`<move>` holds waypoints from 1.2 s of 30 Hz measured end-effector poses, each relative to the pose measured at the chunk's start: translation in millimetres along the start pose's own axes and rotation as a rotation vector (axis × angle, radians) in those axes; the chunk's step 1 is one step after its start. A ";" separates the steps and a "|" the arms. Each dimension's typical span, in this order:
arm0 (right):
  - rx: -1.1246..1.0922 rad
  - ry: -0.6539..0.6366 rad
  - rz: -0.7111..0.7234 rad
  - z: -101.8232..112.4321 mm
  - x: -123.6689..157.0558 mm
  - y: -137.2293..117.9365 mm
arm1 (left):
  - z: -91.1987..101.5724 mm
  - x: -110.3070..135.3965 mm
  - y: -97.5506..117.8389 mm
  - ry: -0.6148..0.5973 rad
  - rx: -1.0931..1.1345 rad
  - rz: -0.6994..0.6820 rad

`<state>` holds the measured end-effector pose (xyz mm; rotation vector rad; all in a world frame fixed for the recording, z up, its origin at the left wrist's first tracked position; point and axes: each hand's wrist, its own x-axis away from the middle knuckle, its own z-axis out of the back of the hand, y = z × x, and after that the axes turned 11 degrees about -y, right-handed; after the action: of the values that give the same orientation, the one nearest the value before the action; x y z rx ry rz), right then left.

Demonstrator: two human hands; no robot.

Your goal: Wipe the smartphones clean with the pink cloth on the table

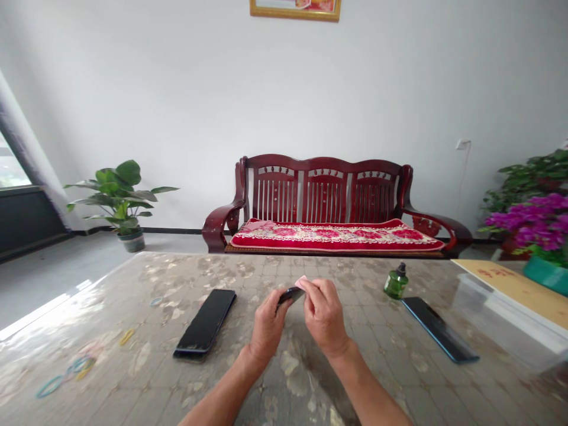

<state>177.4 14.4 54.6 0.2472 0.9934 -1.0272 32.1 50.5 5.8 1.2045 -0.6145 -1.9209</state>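
Observation:
My left hand point(267, 325) is closed around one end of a dark, thin phone point(290, 293), which it holds tilted above the table. Pinched in the fingers of my right hand point(325, 313) is a small pink cloth point(302, 281), pressed against the phone's far end. Part of the phone is hidden behind the fingers. To the left of my hands a black phone point(206, 322) lies flat on the table. Another phone with a blue edge point(439, 329) lies on the right, and behind it stands a green spray bottle point(396, 281) with a black top.
Colourful rubber bands point(66, 376) lie on the left of the patterned table point(168, 390). At the right edge are a clear plastic box point(492, 319) and purple flowers in a green pot point(546, 273). Beyond the table stands a red wooden bench point(275, 195); a potted plant point(124, 201) is at its left.

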 end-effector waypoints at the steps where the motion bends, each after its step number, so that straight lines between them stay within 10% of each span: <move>1: 0.000 0.007 -0.021 -0.1 0.3 4.3 | -0.1 0.2 -1.1 0.011 -0.005 -0.001; 12: -0.074 -0.032 0.041 -1.9 2.6 -6.8 | 2.0 -0.8 1.5 -0.010 -0.014 -0.010; 24: -0.365 0.064 -0.329 -14.2 4.2 8.6 | -6.2 -4.9 6.6 0.185 0.131 0.080; 31: -0.397 0.044 -0.315 -13.8 3.1 1.3 | 4.7 -12.2 13.3 0.129 0.176 0.053; 36: -0.370 0.018 -0.254 -10.3 1.7 -1.9 | 33.7 -23.5 31.7 -0.124 -0.026 -0.001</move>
<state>170.2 18.5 47.9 -0.1796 1.2312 -1.0477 19.0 50.9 56.1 1.0760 -0.6516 -2.0095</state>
